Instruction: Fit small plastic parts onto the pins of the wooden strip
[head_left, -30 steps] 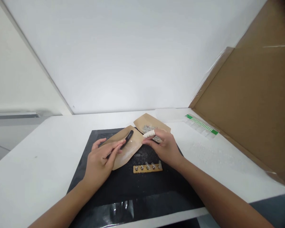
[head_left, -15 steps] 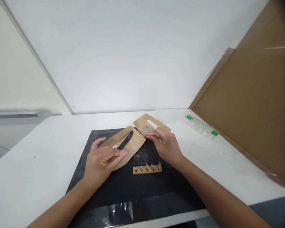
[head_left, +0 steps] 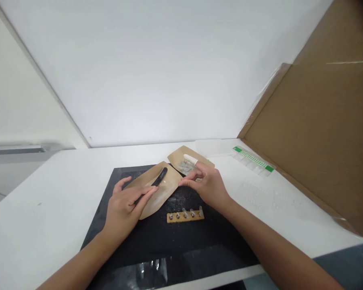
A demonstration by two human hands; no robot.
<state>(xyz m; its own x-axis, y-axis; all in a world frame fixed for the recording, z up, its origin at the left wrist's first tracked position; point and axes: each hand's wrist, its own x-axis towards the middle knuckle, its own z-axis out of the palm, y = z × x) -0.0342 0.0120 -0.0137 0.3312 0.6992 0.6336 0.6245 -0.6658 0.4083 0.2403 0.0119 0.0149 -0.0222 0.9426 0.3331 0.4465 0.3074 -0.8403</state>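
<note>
My left hand [head_left: 124, 209] is closed in a pinch on a slim black curved tool [head_left: 160, 177], whose rounded end points away over a brown paper tray [head_left: 151, 207]. Small white bits lie in that tray. My right hand [head_left: 207, 183] wears a white finger cot [head_left: 190, 159] on its raised index finger. Its thumb and another finger are pinched together at the tray's right corner; whatever they hold is too small to tell. Behind them, a second brown paper tray [head_left: 177, 155] contains small clear pieces. Nearer me lies a yellow strip [head_left: 186, 217] with several small clear pieces standing in its holes.
A black mat [head_left: 169, 245] with clear tape at its front covers part of the white table [head_left: 33, 225]. On the right are a clear sheet with a green label [head_left: 254, 158] and a leaning cardboard panel [head_left: 317, 133]. A white wall [head_left: 169, 80] rises behind.
My right fingertips have moved down slightly, to the front paper tray's corner. The black tool's end has dipped a little. The whole view has shifted slightly.
</note>
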